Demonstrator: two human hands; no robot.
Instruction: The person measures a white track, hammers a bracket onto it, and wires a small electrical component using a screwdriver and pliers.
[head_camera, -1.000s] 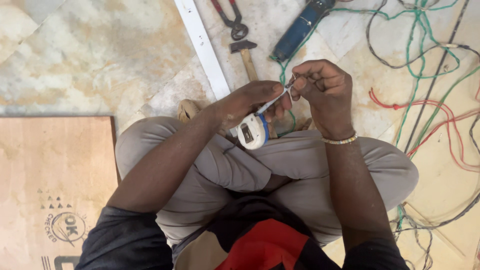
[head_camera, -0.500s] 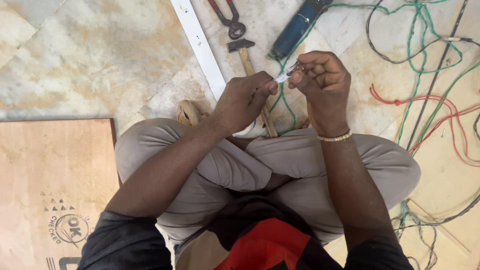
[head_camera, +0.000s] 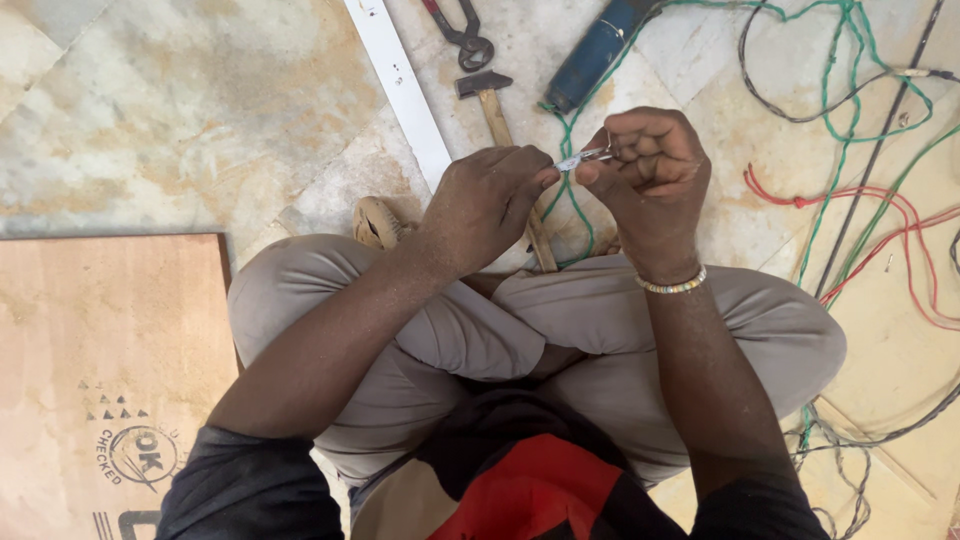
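We hold a thin pale strip with a silvery tip (head_camera: 583, 158) between our two hands, above our crossed legs. Our left hand (head_camera: 487, 200) pinches its near-left end with closed fingertips; our right hand (head_camera: 648, 165) is curled into a fist around the other end. It looks light, narrow and springy, likely to slip or kink, so we judge a firm pinch near the ends best. Beyond lie a wooden-handled hammer (head_camera: 497, 112), green wires (head_camera: 830, 60) and a white plastic strip (head_camera: 398, 85).

left hand (head_camera: 487, 205) hides tape body | pliers (head_camera: 458, 28), blue tool (head_camera: 598, 50) cut by top edge
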